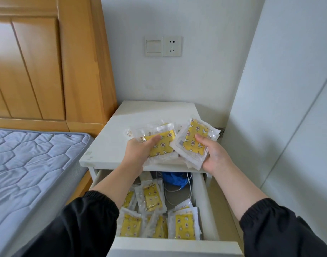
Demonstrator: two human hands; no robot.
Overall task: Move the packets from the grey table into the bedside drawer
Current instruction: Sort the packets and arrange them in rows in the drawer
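Yellow packets: clear-wrapped, in two bunches over the table top at frame centre, their edges overlapping.
Left bunch (pixel 159 138): gripped by the left hand (pixel 140 148), thumb on top.
Right bunch (pixel 193 140): tilted, gripped by the right hand (pixel 213 156), thumb on its yellow face.
Table (pixel 125 123): pale top, against the wall.
Drawer (pixel 205 199): pulled out under the table top, lower centre.
Stored packets (pixel 152 198): loosely overlapping in the drawer's left and near parts.
Blue bag (pixel 173 178): at the drawer's back.
Cable (pixel 190 188): white, looping just beside the bag.
Mattress (pixel 33 164): blue, quilted, left of frame.
Headboard (pixel 38 62): wood, upper left.
Switch (pixel 153 46), socket (pixel 172 46): side by side, upper centre wall.
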